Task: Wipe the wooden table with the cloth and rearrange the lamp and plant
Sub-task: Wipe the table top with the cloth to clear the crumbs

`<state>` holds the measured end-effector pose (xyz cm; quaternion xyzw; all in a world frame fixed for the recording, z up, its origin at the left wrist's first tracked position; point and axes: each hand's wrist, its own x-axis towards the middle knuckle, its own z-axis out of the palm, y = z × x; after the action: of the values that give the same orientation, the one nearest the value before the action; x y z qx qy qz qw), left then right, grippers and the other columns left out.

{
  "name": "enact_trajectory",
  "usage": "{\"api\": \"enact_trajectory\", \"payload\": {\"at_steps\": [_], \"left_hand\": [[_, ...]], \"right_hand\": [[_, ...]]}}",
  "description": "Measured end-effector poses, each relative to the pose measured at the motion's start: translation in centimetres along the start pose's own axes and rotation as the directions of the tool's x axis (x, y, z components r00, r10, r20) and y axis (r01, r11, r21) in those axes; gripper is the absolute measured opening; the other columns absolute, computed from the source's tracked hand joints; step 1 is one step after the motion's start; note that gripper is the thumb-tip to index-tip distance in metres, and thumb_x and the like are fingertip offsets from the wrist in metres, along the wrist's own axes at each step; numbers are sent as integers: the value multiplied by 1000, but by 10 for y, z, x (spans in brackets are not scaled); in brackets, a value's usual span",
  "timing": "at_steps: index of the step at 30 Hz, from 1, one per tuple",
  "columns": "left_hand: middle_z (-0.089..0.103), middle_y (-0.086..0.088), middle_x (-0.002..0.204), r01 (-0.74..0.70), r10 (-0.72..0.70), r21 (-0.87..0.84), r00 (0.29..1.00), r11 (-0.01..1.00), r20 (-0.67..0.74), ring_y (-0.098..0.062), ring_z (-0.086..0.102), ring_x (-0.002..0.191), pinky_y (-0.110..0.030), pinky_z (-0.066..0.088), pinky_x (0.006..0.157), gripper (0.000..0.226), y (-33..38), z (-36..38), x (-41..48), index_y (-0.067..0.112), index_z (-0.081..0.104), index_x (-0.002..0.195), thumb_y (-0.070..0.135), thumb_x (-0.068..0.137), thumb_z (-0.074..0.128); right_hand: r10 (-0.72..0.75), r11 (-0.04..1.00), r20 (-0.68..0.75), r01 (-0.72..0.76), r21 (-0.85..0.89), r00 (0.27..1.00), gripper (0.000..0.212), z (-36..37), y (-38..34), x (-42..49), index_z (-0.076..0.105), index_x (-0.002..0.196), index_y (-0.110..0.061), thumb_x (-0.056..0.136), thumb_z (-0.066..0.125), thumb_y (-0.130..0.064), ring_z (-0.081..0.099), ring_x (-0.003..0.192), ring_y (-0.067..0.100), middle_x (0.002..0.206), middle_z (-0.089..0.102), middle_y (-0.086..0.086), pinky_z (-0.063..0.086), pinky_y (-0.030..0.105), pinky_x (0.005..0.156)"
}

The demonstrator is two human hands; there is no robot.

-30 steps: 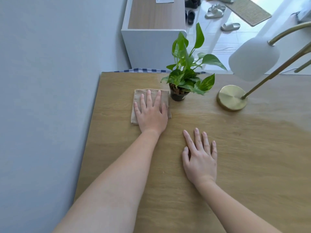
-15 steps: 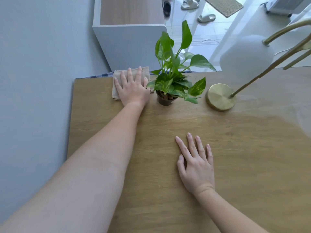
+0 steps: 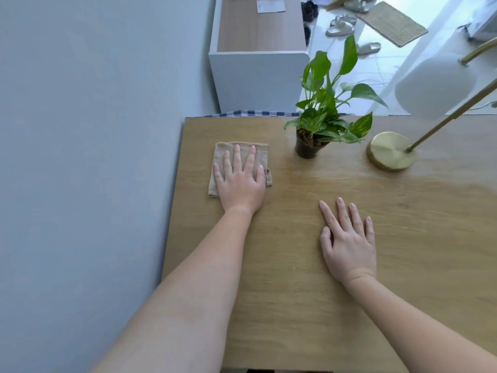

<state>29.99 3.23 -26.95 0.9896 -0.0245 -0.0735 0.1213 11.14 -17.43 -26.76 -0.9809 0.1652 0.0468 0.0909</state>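
Observation:
My left hand (image 3: 240, 181) presses flat, fingers straight, on a folded beige cloth (image 3: 223, 150) near the far left corner of the wooden table (image 3: 282, 278). To the cloth's right stands a green leafy plant (image 3: 326, 103) in a small dark pot (image 3: 305, 149). Further right is the lamp: a round brass base (image 3: 390, 152), a slanting brass stem and a white shade (image 3: 435, 87) hanging above the table edge. My right hand (image 3: 348, 239) lies flat on the bare wood, nearer to me, holding nothing.
A grey wall (image 3: 94, 157) runs along the table's left edge. Beyond the far edge stand a white cabinet with a wooden top (image 3: 255, 49), a strip of checked fabric (image 3: 250, 113), and slippers and a mat (image 3: 392, 22) on the floor.
My left hand has pulled the cloth back from the far edge toward me and slightly left, away from the plant. My right hand stays flat in place.

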Motion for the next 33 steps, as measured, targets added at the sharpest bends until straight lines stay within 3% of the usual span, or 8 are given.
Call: {"api": "enact_trajectory", "payload": {"at_steps": [5,10,19,27,33], "left_hand": [[-8,7,179,22,-22,10,1000,1000,5,-21,-9,166,-55,-7,132,61,-35,-1,-67,49,-4,167,61,108,8],[-4,7,179,80,-80,5,997,997,-6,-20,-6,166,-53,-9,132,60,-67,2,-136,50,-1,167,61,109,11],[2,9,179,162,-160,25,986,987,-54,-18,-2,166,-52,-7,132,61,-120,11,-262,51,3,167,62,108,11],[-1,7,178,211,-209,20,974,977,-85,-21,-1,166,-54,-2,133,65,-124,23,-340,50,-2,167,64,104,-8],[1,7,178,223,-221,21,972,975,-84,-22,5,166,-56,3,133,60,-123,28,-345,50,3,167,61,108,9]], "right_hand": [[35,999,37,-36,18,999,61,-1,-9,-6,1,166,-52,105,11,-53,-3,165,18,178,2,-8,-5,48,133],[45,998,72,-47,29,996,60,-1,-24,-24,-2,167,-51,110,18,-53,-7,165,20,179,-5,-1,-8,48,132],[-80,996,125,75,46,989,59,3,-32,-65,-2,166,-52,110,15,-57,-10,165,22,179,-8,0,-9,48,132],[-219,976,160,212,57,963,59,3,-11,-99,0,167,-49,110,15,-57,-10,165,19,179,-7,-5,-8,44,133],[-308,951,169,297,84,936,58,-2,6,-99,1,166,-53,110,16,-58,-11,164,12,178,-6,-11,-8,41,133]]}}
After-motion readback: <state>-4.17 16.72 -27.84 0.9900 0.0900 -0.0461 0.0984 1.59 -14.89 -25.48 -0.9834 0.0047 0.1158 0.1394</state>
